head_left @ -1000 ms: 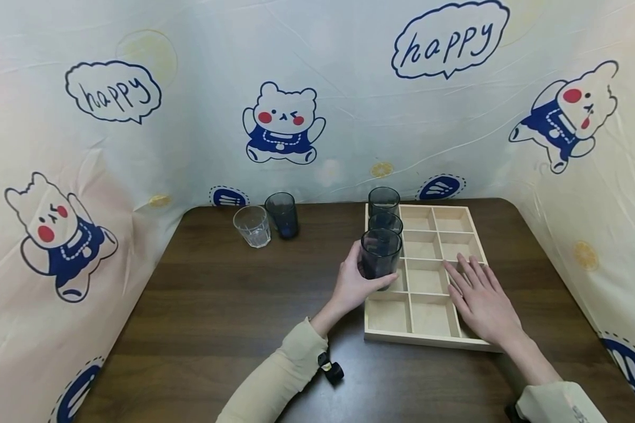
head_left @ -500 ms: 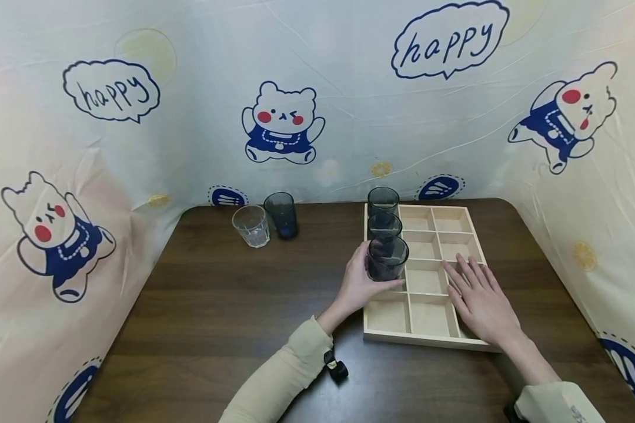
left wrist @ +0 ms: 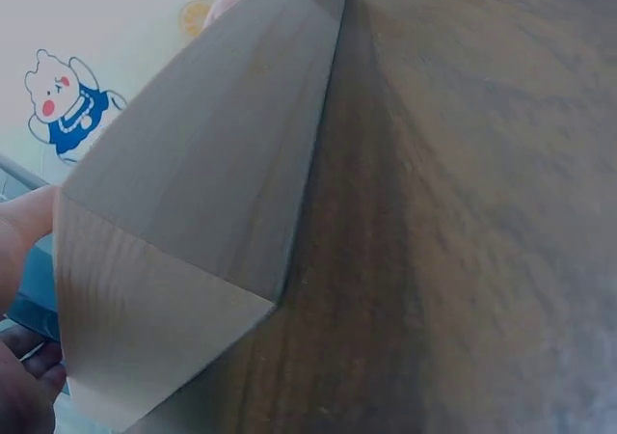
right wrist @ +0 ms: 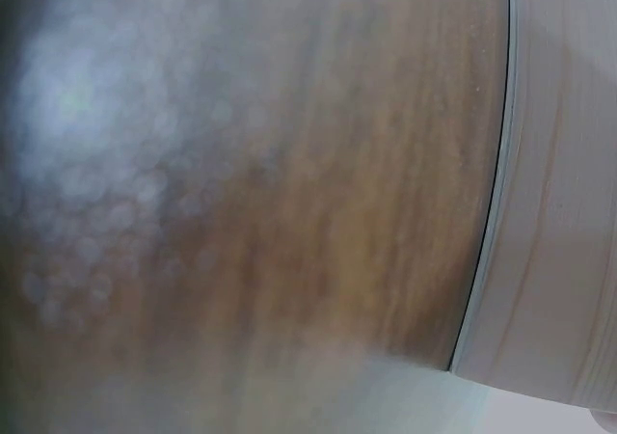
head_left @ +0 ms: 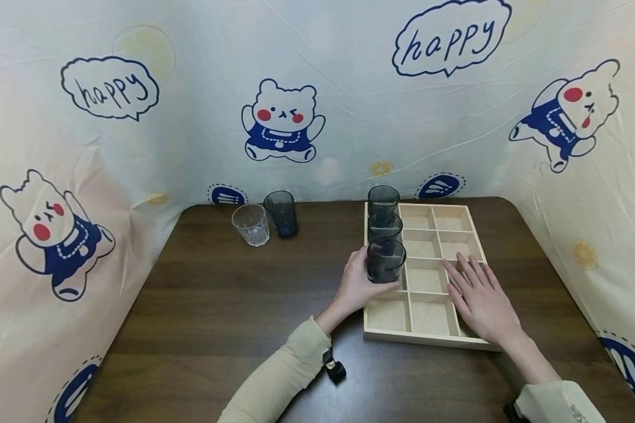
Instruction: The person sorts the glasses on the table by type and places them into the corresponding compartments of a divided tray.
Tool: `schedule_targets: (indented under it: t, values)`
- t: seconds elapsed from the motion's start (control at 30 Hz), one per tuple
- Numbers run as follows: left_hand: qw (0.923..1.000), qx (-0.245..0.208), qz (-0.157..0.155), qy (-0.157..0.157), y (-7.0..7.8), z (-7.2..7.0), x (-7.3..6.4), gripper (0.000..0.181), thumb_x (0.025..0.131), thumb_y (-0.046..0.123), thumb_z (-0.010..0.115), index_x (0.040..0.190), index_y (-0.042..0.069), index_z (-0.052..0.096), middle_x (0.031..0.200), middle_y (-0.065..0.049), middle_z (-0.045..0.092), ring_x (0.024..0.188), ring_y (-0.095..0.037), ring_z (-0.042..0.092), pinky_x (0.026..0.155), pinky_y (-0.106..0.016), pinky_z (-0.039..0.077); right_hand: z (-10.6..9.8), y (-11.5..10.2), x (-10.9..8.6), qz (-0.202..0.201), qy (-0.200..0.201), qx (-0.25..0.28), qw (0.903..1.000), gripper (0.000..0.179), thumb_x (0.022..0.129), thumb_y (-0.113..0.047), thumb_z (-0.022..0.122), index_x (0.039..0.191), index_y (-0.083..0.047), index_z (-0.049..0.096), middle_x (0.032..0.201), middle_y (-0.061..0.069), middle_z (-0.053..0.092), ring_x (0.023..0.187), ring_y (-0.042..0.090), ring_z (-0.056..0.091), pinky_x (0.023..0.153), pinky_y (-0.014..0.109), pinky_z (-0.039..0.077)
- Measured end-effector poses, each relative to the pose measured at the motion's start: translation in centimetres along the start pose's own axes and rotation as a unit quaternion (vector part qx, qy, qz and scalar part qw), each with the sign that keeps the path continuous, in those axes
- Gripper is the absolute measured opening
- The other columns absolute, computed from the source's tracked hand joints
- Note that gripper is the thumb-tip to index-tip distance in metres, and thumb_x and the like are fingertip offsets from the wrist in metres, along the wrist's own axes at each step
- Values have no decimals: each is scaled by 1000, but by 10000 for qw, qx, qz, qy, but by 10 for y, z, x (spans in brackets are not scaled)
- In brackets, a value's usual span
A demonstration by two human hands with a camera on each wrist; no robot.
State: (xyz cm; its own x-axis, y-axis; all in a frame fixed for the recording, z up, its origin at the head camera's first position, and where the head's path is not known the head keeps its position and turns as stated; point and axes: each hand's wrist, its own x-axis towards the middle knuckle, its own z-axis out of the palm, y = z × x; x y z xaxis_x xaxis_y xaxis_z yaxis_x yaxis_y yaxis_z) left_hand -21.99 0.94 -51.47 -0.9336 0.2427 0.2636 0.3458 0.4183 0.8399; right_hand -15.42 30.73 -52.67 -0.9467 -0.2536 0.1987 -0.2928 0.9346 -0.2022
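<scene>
My left hand [head_left: 356,283] grips a dark tinted glass [head_left: 386,261] from its left side, upright in the third row of the left column of a wooden divided tray [head_left: 428,341]. Two more dark glasses stand behind it in that column, a middle glass [head_left: 385,225] and a far glass [head_left: 383,198]. Flat across the tray's right side lies my right hand [head_left: 484,305], fingers straight and holding nothing. In the left wrist view, fingers [left wrist: 27,227] curl around a bluish glass [left wrist: 37,289] beyond the tray's corner. The right wrist view shows mostly tabletop and tray wall.
At the back left of the brown table [head_left: 217,317] stand a clear faceted glass [head_left: 251,225] and another dark glass [head_left: 281,214], close together. A printed cloth [head_left: 349,117] hangs behind the table and along both sides.
The left hand has moved the dark glass slightly right and lower, into the third compartment of the left column. The right hand has stayed in place on the tray.
</scene>
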Motion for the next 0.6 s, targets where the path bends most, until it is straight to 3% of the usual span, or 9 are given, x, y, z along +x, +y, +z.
schedule_targets:
  t: [0.37,0.6]
  values:
    - [9994,171,296,-21,-8,4,0,82,74,25,104,143,9,64,134,-10,72,129,-28,61,113,-45,52,-1,0,0,25,-9,0,10000,60,117,-36,47,172,-15,36,179,25,31,165,51,27,142,50,-4]
    - [9994,187,298,13,-8,4,-1,81,73,25,104,141,9,65,133,-10,72,128,-29,62,113,-44,52,0,0,0,14,-40,3,10000,61,116,-34,48,173,-15,35,179,25,30,166,51,26,142,49,-6]
